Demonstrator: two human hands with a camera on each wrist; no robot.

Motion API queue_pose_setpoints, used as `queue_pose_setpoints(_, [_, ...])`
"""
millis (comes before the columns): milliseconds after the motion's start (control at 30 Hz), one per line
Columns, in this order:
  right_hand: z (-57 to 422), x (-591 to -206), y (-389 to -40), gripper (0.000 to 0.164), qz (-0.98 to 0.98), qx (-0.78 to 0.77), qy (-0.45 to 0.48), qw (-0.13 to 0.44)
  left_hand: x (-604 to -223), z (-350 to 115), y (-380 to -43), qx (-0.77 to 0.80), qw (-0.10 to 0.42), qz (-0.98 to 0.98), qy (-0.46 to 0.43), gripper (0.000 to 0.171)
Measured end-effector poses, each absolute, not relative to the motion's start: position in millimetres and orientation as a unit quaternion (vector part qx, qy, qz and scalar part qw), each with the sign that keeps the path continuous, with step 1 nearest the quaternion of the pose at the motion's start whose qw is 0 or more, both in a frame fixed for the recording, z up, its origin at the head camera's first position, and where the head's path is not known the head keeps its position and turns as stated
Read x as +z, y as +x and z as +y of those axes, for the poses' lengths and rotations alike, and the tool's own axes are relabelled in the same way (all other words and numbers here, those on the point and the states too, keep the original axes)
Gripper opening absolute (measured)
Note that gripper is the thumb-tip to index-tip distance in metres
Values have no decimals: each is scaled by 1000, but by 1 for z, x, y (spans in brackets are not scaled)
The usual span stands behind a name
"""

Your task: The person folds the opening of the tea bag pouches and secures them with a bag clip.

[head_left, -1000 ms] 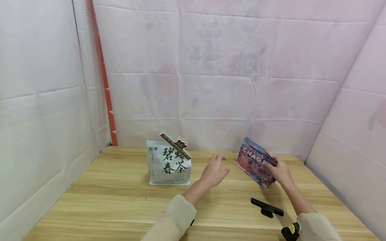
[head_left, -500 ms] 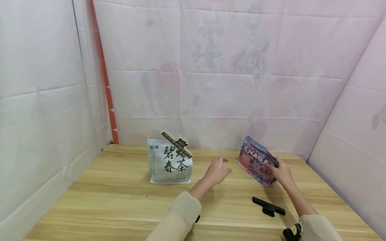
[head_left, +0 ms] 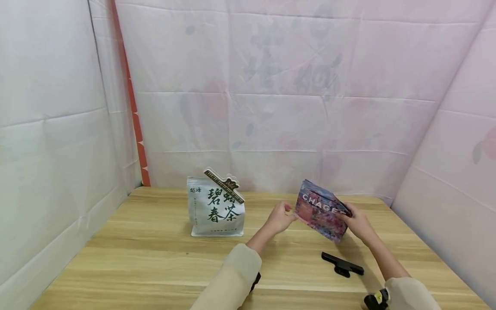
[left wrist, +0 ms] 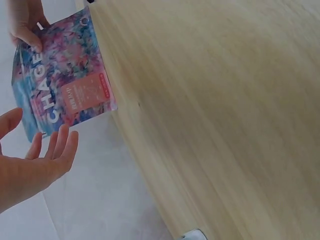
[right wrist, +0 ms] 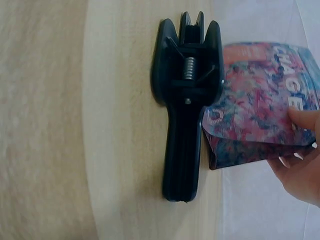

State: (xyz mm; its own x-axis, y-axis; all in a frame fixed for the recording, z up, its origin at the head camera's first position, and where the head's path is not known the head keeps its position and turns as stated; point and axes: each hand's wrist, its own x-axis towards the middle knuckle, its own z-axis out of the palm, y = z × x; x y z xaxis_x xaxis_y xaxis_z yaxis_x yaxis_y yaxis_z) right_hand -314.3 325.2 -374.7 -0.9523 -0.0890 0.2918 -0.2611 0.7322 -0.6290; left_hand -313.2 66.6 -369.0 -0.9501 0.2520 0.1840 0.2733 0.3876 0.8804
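Note:
A colourful pouch (head_left: 320, 211) lettered CHAGE stands tilted at the right of the table. My right hand (head_left: 355, 221) grips its upper right side, with the thumb on the printed front in the right wrist view. At the pouch's left edge is my left hand (head_left: 280, 218). The left wrist view shows that hand's fingers (left wrist: 62, 150) spread and gently bent, right by the pouch's corner. On the table in front of the pouch lies a black clip (right wrist: 182, 110), its spring facing up.
A white tea pouch (head_left: 215, 217) with green characters stands left of centre. A brown and cream clip (head_left: 226, 185) sits slanted across its top right corner. Cloth walls (head_left: 271, 120) enclose the wooden table (head_left: 147, 258) at the back and sides.
The CHAGE pouch has moved a little to the left in my right hand. My left hand has come up to its left edge. The black clip stays on the table.

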Motion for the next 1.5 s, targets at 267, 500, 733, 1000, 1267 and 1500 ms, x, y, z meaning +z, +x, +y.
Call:
queue_pose_setpoints(267, [322,-373,-316,39,-916,365,126,105,-377,71,-322,-551,-1,-824,-129,45])
queue_pose_setpoints(500, [323,-371,-315,39,-912,375,150,79,-382,78,-327,-568,-16,-816,-103,56])
queue_pose_setpoints(733, [323,-367,-314,40,-900,392,179,66,-387,83,-328,-545,-23,-826,-143,66])
queue_pose_setpoints(1000, [320,-370,-313,39,-904,381,172,90,-387,79,-326,-565,-20,-813,-138,56])
queue_pose_setpoints(1267, [324,-380,-309,50,-919,371,70,111,-384,79,-321,-559,-10,-818,-133,30])
queue_pose_setpoints(1500, [324,-379,-310,55,-918,378,63,107,-381,86,-319,-568,0,-816,-108,62])
